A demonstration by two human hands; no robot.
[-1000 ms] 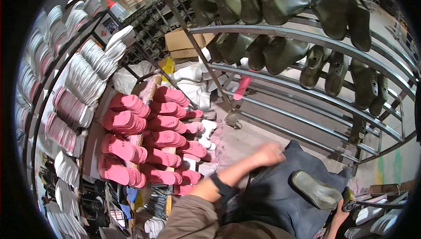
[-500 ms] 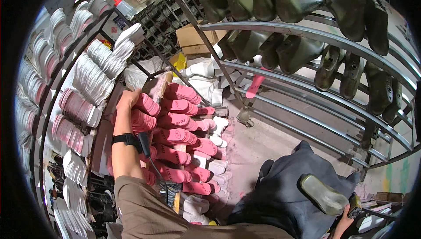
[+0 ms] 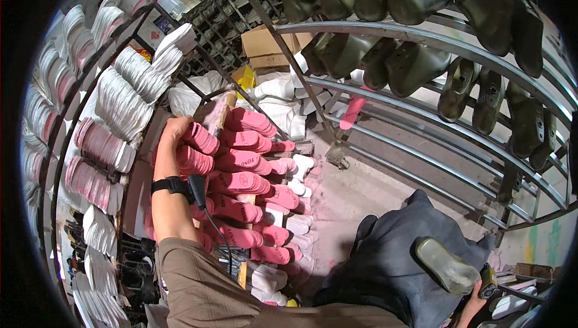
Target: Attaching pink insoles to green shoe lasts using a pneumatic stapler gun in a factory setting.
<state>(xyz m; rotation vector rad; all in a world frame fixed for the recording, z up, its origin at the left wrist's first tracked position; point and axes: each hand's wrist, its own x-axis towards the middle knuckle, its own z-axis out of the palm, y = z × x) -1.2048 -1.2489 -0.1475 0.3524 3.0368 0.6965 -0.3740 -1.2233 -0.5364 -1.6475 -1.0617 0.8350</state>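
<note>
My left hand (image 3: pixel 177 130) reaches forward to the far end of a stack of pink insoles (image 3: pixel 201 139), against which it rests. Its fingers are bent down and mostly hidden. More pink insoles (image 3: pixel 244 181) stand in rows just right of that forearm, which wears a black strap with a small corded device (image 3: pixel 197 190). At the lower right, my right hand (image 3: pixel 475 298) is closed at the end of a glossy olive-green shoe last (image 3: pixel 444 265), held over my dark-clothed lap. A second dark last (image 3: pixel 488 281) shows beside the same hand, partly cut off from sight.
A metal rack (image 3: pixel 421 36) holding several dark green lasts stands ahead and right. White insoles (image 3: pixel 123 96) fill the shelves at left, with a red-tipped bottle (image 3: pixel 171 6) on top. A single pink insole (image 3: pixel 354 110) hangs by the rack. A cardboard box (image 3: pixel 269 46) stands behind.
My left hand has shifted slightly up and left among the pink insoles. The view has tilted a little. My right hand and the lasts stay almost in place.
</note>
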